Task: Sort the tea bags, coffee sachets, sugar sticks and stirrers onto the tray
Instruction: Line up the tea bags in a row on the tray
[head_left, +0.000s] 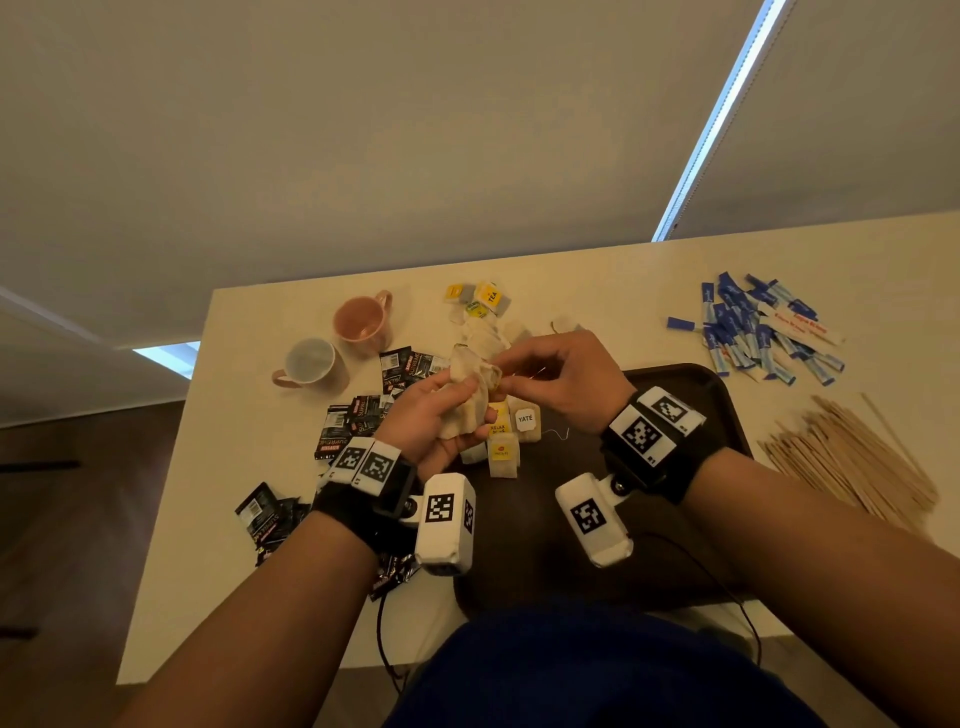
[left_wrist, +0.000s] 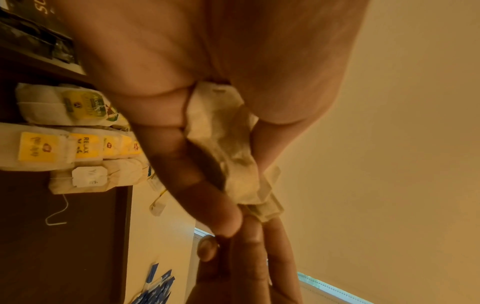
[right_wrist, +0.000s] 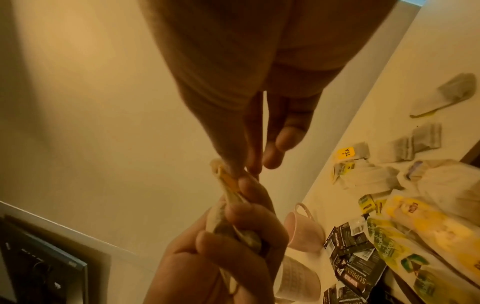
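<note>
Fingers (head_left: 470, 387) of both hands grasp tea bags (head_left: 467, 400), long axis running toward the person.

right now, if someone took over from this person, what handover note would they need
Left hand grips a bunch of tea bags above the tray; right hand pinches the bunch's top end.
Done: a few tea bags in rows on the tray.
Left: more loose tea bags, the coffee sachets, sugar sticks and stirrers, all on the table off the tray.
</note>
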